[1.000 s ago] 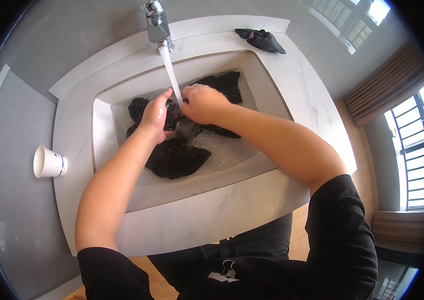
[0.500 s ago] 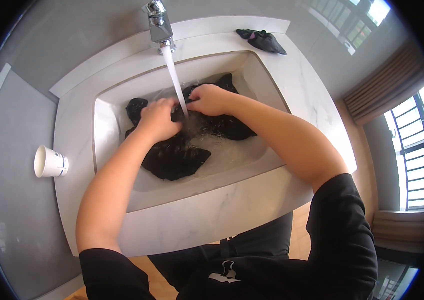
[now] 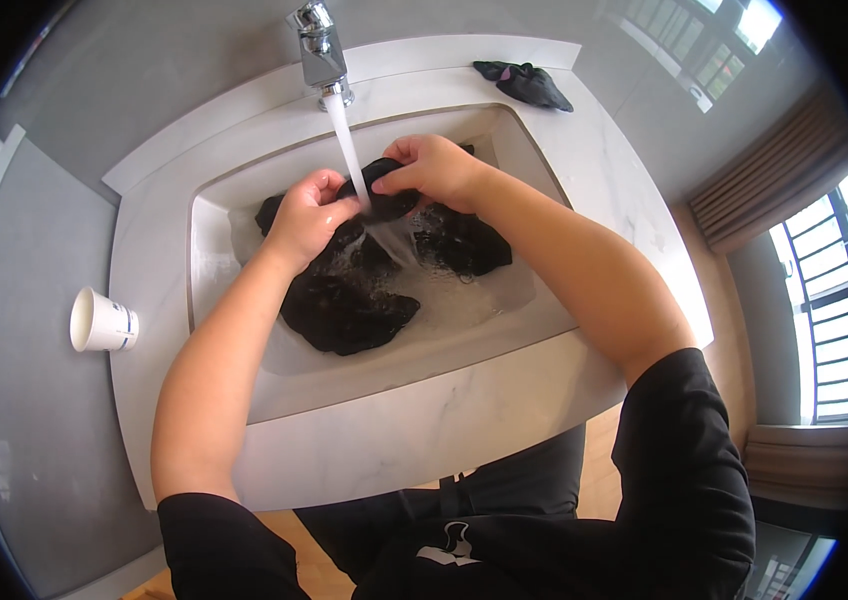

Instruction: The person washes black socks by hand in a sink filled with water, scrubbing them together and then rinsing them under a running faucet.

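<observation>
Under the running faucet (image 3: pixel 322 60), my two hands hold up a bunched part of a wet black garment (image 3: pixel 344 318). My left hand (image 3: pixel 306 222) pinches its left edge between thumb and fingers. My right hand (image 3: pixel 432 172) grips it on the right, the thumb pressed on top. The water stream (image 3: pixel 346 145) falls onto the raised cloth between them. The remaining black fabric lies spread in shallow water in the white sink (image 3: pixel 212 245). Whether this is one garment or several, I cannot tell.
A crumpled dark cloth (image 3: pixel 536 90) lies on the marble-patterned counter (image 3: pixel 604 180) at the back right. On the left, beside the counter edge, is a white paper cup (image 3: pixel 96 322). A grey wall rises behind the faucet; a barred window (image 3: pixel 829 300) is at far right.
Both hands have risen from the sink, lifting a part of the black garment up into the stream. Water now runs off it toward the middle of the sink.
</observation>
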The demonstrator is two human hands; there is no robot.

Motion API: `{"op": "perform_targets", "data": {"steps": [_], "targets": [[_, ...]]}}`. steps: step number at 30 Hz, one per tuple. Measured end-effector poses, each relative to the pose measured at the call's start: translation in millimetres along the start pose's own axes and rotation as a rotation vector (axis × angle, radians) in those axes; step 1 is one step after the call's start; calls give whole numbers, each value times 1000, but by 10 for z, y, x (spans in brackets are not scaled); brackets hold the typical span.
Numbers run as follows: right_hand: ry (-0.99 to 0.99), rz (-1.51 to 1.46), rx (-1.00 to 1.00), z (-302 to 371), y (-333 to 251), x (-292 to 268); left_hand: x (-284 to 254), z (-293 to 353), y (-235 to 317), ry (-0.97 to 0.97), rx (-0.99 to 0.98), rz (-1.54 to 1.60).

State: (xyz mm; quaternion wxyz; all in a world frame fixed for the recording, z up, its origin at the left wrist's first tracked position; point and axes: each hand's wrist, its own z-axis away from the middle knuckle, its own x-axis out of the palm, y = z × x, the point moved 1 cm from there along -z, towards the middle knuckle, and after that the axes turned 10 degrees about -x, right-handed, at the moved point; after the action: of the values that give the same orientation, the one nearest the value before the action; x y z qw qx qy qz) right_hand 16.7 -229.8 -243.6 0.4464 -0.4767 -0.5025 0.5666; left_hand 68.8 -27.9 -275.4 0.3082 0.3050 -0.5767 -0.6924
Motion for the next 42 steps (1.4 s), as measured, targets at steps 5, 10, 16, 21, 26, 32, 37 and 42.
{"op": "perform_targets", "data": {"steps": [5, 10, 16, 21, 26, 32, 37, 42], "targets": [[-5, -133, -61, -84, 112, -50, 7, -20, -4, -9, 50, -89], [9, -96, -73, -77, 113, 34, -5, -17, -45, -8, 97, -163], [138, 629, -200, -130, 273, -16, 22, 112, -44, 132, 60, -1159], [277, 622, -104, -111, 210, 45, 72, 202, 28, 136, -162, -1357], [13, -349, -72, -39, 83, 167, 61, 137, 11, 228, 196, -1341], [50, 185, -8, -84, 268, 76, 71, 72, -31, 387, 247, -943], [-45, 282, 177, -59, 184, 200, -93, -72, -198, 335, 94, -465], [-12, 192, 158, -52, 250, 204, -74, -66, -110, 186, -76, -63]]}}
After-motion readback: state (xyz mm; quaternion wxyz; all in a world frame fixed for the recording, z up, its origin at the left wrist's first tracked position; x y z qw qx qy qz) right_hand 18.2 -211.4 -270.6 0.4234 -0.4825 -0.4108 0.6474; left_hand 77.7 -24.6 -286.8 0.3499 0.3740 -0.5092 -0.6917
